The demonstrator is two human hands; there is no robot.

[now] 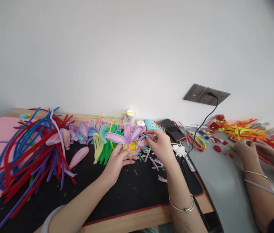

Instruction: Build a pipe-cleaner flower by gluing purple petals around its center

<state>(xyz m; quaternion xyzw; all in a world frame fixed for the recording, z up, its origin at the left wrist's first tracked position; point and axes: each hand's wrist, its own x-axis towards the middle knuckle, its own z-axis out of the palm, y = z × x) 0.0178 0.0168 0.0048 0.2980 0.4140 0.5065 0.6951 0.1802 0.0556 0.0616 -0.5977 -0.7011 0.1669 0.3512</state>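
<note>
My left hand (118, 160) is closed around the base of a pipe-cleaner flower (129, 137) with purple-and-pink petals and a yellow-pink centre, held just above the black mat (117, 191). My right hand (160, 144) pinches a purple petal loop (147, 137) at the flower's right side, fingers closed on it. A thin yellow pipe cleaner (116, 119) arches up behind the flower. Short cut pieces of pipe cleaner (155, 161) lie scattered on the mat under my right hand.
Long red, blue and purple pipe cleaners (27, 155) fan across the left of the mat. Finished petals (85, 131) and green pieces (106, 149) lie behind. A phone (173, 129), cable and wall socket (206, 94) are right. Another person's hands (247, 150) work among orange pipe cleaners (244, 129).
</note>
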